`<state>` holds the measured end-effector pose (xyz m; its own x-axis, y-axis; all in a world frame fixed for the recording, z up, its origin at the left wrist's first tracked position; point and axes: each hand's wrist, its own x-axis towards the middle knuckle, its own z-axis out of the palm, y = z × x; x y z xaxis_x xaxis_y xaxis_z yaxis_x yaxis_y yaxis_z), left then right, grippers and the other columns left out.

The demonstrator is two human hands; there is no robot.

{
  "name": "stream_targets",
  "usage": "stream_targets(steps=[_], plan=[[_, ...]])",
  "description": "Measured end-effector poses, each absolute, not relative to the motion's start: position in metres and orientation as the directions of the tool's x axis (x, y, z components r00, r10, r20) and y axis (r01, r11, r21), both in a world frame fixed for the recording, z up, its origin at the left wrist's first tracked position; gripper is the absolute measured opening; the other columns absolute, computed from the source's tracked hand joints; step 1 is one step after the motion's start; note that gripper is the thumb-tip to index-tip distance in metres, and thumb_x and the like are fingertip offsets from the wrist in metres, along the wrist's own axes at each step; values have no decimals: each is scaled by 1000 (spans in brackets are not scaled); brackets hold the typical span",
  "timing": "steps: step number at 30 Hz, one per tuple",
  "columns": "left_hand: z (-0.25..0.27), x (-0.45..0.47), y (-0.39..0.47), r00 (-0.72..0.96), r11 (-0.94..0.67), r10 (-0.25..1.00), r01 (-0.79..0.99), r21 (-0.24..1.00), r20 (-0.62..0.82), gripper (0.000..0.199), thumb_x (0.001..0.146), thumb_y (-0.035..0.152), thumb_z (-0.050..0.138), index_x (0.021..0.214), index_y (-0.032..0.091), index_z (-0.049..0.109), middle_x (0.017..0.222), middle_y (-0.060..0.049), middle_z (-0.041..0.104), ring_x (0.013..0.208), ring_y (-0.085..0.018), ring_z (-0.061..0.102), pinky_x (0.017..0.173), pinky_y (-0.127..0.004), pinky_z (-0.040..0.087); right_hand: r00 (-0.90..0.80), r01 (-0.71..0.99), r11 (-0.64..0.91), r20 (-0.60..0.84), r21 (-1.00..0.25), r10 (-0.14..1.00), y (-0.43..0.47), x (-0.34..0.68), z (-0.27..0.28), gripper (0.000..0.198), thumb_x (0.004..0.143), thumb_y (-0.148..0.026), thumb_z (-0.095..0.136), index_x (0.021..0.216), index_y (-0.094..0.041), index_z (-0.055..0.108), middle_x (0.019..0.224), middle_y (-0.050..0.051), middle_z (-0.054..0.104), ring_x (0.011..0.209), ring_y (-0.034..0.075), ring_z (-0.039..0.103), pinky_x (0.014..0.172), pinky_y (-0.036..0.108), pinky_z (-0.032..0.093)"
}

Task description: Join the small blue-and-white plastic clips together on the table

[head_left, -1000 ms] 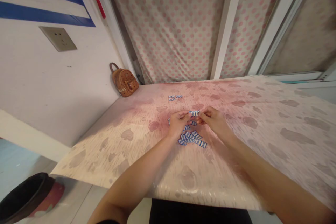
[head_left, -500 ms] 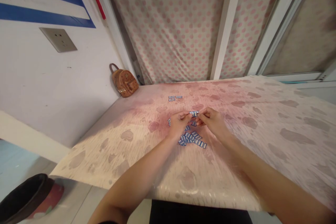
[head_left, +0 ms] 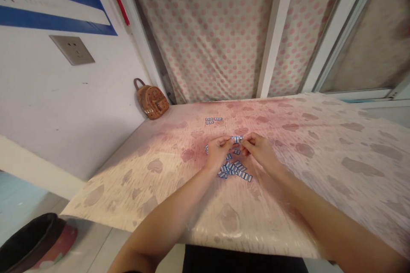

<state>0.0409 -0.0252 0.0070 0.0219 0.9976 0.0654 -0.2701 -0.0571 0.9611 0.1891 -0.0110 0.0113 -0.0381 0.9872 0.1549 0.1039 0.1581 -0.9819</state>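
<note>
Between the fingertips of both hands is a small flat strip (head_left: 237, 139) with blue and pale stripes. My left hand (head_left: 220, 147) pinches its left end. On its right end are the closed thumb and fingers of my right hand (head_left: 254, 143). Just below lies a loose pile of similar blue-and-white striped strips (head_left: 233, 169), some overlapping. Part of the pile is hidden behind my left hand and wrist. Farther back, several more such strips (head_left: 213, 120) lie in two short rows. Any print on the strips is too small to read.
A patterned cloth (head_left: 179, 128) covers the table. A small brown backpack (head_left: 154, 101) stands at the back left against the wall. A dark-rimmed bin (head_left: 60, 239) is on the floor at lower left. Dotted curtains (head_left: 221, 30) hang behind the table.
Both hands stay in nearly the same place on the strip, and the right fingers shift slightly. The pile and the far strips have not moved.
</note>
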Motion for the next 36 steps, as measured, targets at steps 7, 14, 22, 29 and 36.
stream_targets(steps=[7, 14, 22, 29, 36], plan=[[7, 41, -25, 15, -47, 998, -278, 960, 54, 25, 76, 34, 79, 85, 12, 71, 88, -9, 76, 81, -21, 74, 77, -31, 57, -4, 152, 178, 179, -972, 984, -11, 191, 12, 25, 73, -44, 64, 77, -22, 54, 60, -4, 59, 43, 11, 50, 43, 25, 38], [11, 38, -22, 2, -20, 1000, -243, 970, 21, 20, 76, 30, 78, 83, 13, 71, 83, -7, 76, 76, -19, 74, 71, -27, 57, -55, 144, 283, 278, -948, 959, -5, 194, 7, 23, 74, -44, 62, 69, -22, 55, 58, -3, 57, 50, 13, 51, 51, 27, 40], [10, 34, -16, -7, 4, 1000, -183, 983, -5, 14, 77, 28, 77, 81, 14, 73, 77, -6, 76, 73, -17, 73, 67, -24, 55, -93, 203, 294, 281, -934, 955, -2, 196, 3, 22, 77, -41, 59, 68, -22, 54, 58, -3, 58, 50, 13, 52, 53, 27, 41], [13, 30, -15, -23, -10, 1000, -181, 983, 6, 14, 76, 28, 78, 80, 14, 73, 73, -5, 75, 68, -18, 72, 66, -26, 55, -147, 251, 413, 387, -875, 910, -8, 193, 5, 36, 77, -35, 65, 111, -23, 59, 73, -3, 59, 65, 15, 57, 63, 28, 46], [15, 29, -15, -12, 12, 1000, -236, 972, -15, 15, 76, 26, 78, 79, 13, 72, 72, -6, 74, 67, -17, 72, 67, -26, 55, -237, 401, 498, 438, -769, 867, -6, 197, 1, 28, 85, -28, 58, 113, -27, 63, 81, -1, 61, 73, 16, 58, 69, 29, 46]])
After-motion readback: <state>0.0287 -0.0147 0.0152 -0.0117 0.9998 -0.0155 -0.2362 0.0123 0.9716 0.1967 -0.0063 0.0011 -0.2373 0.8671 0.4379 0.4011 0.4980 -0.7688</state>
